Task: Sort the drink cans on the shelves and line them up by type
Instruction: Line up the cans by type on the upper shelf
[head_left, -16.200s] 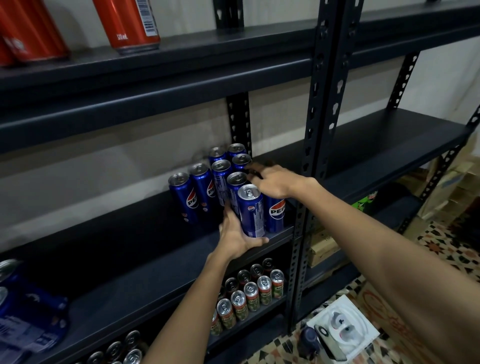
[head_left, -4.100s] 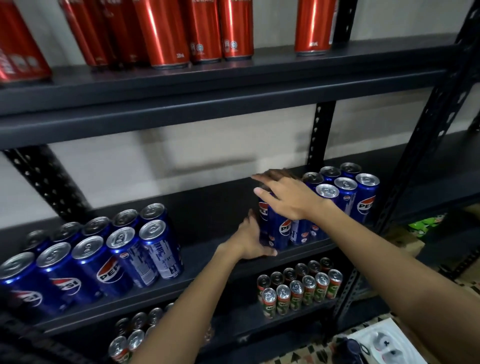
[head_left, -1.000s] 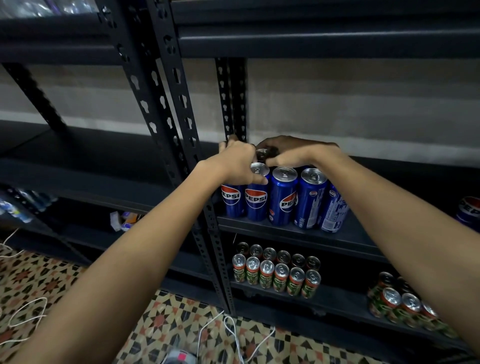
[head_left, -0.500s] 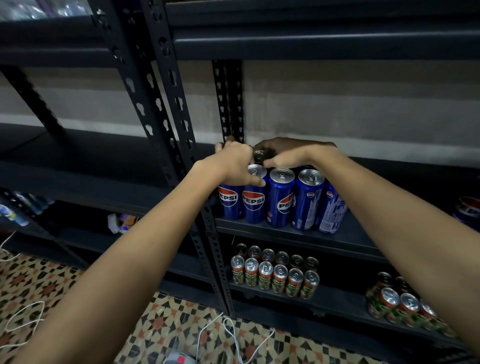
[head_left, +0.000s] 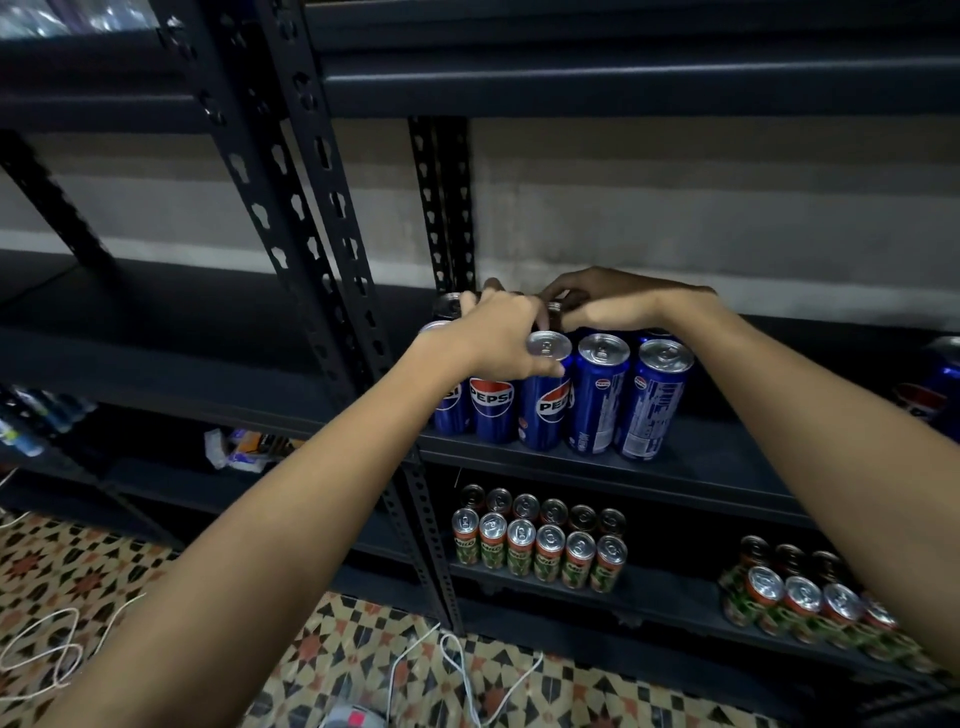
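Shelving of dark metal is seen across the whole view, with perforated uprights to the left of the fingers and a pale wall behind them. Patterned floor tiles are seen far below the fingers, crossed by white cables. Blue Pepsi cans are stood upright in a tight cluster on the middle shelf, directly under and in front of the fingers; a front row of five is visible, and at least one more row behind it is mostly hidden by the hands. Green Milo cans are lined up in two rows on the shelf beneath the fingers, and a second group is set lower right of them. One more blue can is cut off at the right edge. The left hand is laid over the tops of the left cans, its fingers curled down around the rims of the back ones. The right hand is arched over the back row, fingers bent onto the can tops; whether a can is actually gripped cannot be told.
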